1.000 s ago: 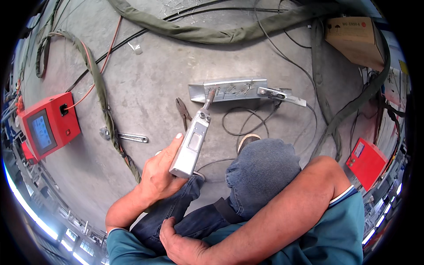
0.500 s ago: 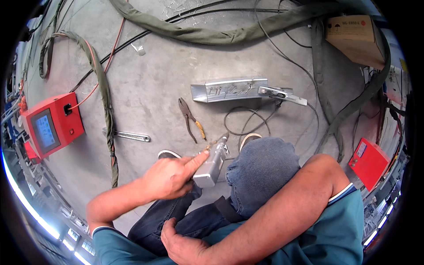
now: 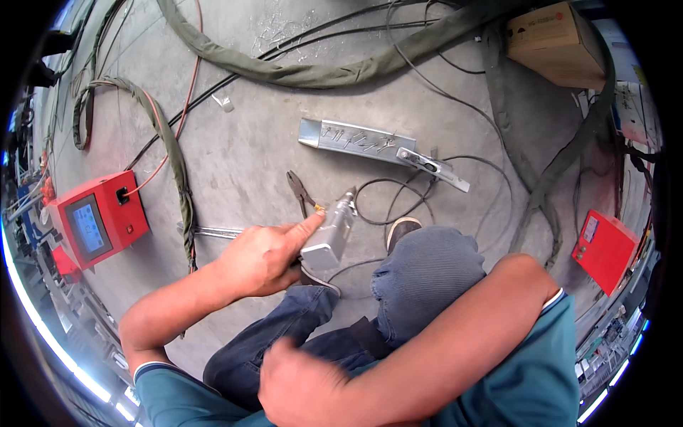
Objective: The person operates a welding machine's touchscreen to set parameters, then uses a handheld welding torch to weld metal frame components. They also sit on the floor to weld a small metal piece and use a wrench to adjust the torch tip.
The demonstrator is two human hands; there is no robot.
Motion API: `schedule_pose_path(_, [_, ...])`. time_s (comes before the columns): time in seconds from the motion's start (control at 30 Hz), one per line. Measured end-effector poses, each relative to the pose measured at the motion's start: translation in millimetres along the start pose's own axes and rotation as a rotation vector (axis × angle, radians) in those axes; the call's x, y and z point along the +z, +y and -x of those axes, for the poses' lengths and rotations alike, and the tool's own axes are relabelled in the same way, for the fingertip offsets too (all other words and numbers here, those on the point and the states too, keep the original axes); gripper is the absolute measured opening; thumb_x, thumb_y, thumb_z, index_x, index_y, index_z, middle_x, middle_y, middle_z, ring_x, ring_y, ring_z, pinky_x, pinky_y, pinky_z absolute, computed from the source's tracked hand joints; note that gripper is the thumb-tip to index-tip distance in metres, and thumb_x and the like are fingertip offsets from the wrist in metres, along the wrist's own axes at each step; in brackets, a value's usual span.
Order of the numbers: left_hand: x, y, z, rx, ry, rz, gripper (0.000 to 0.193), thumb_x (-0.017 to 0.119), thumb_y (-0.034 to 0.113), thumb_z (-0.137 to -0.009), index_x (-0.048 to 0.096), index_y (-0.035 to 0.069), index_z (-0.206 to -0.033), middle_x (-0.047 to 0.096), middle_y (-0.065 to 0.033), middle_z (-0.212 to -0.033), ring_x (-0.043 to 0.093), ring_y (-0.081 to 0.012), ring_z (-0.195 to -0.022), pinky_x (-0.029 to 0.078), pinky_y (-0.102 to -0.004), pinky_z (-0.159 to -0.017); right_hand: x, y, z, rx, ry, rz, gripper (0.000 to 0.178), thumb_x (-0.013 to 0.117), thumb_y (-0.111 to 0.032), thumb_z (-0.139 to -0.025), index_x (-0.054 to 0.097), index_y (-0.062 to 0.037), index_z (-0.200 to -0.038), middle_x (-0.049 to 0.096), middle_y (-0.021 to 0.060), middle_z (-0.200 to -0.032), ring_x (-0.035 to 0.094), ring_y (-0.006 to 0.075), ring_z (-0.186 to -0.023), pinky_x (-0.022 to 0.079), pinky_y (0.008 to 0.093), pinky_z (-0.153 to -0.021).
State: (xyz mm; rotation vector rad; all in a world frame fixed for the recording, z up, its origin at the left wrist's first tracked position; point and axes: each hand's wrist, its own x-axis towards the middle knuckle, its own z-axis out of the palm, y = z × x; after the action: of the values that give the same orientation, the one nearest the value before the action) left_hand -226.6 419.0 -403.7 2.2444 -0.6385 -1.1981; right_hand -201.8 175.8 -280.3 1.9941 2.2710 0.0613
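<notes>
My left hand [image 3: 265,257] grips a grey, boxy hand tool [image 3: 329,238] with a narrow metal tip, its index finger stretched along the tool's side. The tip points away from me, above the floor. Partly behind the tool and finger lie pliers [image 3: 299,188] with dark jaws and a yellow-marked handle. My right hand [image 3: 302,384] is near my lap, smeared by motion; its fingers cannot be made out well. Farther ahead lies a galvanized metal channel [image 3: 363,140] with several small metal pieces in it and a slotted metal clamp-like piece [image 3: 434,169] at its right end.
A wrench [image 3: 217,232] lies at the left, beside a green-sleeved hose [image 3: 183,185]. A red box with a screen [image 3: 131,206] stands far left, another red box [image 3: 605,249] at right. A cardboard box [image 3: 548,43] sits back right. Black cable loops [image 3: 384,213] cross the floor.
The view has shifted slightly. My left hand and the grey tool have moved forward, now overlapping the pliers' handles. My right hand has shifted and blurred.
</notes>
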Motion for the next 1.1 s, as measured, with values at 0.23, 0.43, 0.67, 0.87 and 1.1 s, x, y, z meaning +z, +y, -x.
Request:
schedule_pose_path(0.23, [-1, -10, 23, -0.043, -0.034, -0.059, 0.091, 0.074, 0.012, -0.073, 0.036, 0.004, -0.156, 0.071, -0.0233, -0.104, 0.071, -0.0439, -0.087, 0.059, -0.0512, -0.077, 139, 76, 11, 0.933, -0.236, -0.947, 0.046, 0.076, -0.031, -0.088, 0.064, -0.0013, -0.121, 0.070, 0.0181, -0.119, 0.067, 0.0381, -0.111, 0.055, 0.0470, -0.093])
schedule_pose_path(0.43, [9, -14, 18, -0.051, -0.045, -0.154, 0.091, 0.075, 0.013, -0.074, 0.036, 0.004, -0.156, 0.070, -0.0220, -0.105, 0.071, -0.0431, -0.087, 0.058, -0.0505, -0.077, 281, 5, 111, 1.365, 0.027, -0.648, 0.075, 0.087, -0.037, -0.076, 0.057, 0.0026, -0.131, 0.063, 0.0235, -0.130, 0.060, 0.0396, -0.124, 0.052, 0.0480, -0.103])
schedule_pose_path(0.67, [-5, -3, 3, -0.030, -0.129, -0.202, 0.088, 0.073, 0.011, -0.073, 0.040, 0.002, -0.154, 0.071, -0.0216, -0.100, 0.071, -0.0422, -0.087, 0.059, -0.0495, -0.077, 281, -63, 140, 1.316, -0.414, -0.731, 0.046, 0.075, -0.021, -0.082, 0.060, -0.0031, -0.122, 0.071, 0.0208, -0.105, 0.069, 0.0407, -0.100, 0.054, 0.0533, -0.085])
schedule_pose_path(0.87, [-15, 13, -9, -0.035, -0.084, -0.235, 0.086, 0.071, 0.011, -0.074, 0.040, 0.001, -0.153, 0.071, -0.0219, -0.101, 0.071, -0.0422, -0.088, 0.059, -0.0497, -0.078, 301, -41, 158, 1.260, -0.185, -0.515, 0.010, 0.058, -0.007, -0.086, 0.064, -0.0064, -0.094, 0.070, 0.0168, -0.080, 0.070, 0.0410, -0.078, 0.055, 0.0535, -0.067])
schedule_pose_path(1.1, [-5, 19, -17, -0.004, -0.071, -0.253, 0.084, 0.070, 0.011, -0.075, 0.040, 0.003, -0.153, 0.071, -0.0226, -0.101, 0.071, -0.0422, -0.087, 0.058, -0.0506, -0.076, 308, -29, 161, 1.259, -0.152, -0.483, 0.012, 0.059, -0.007, -0.086, 0.066, -0.0114, -0.095, 0.071, 0.0132, -0.083, 0.071, 0.0378, -0.082, 0.055, 0.0517, -0.067])
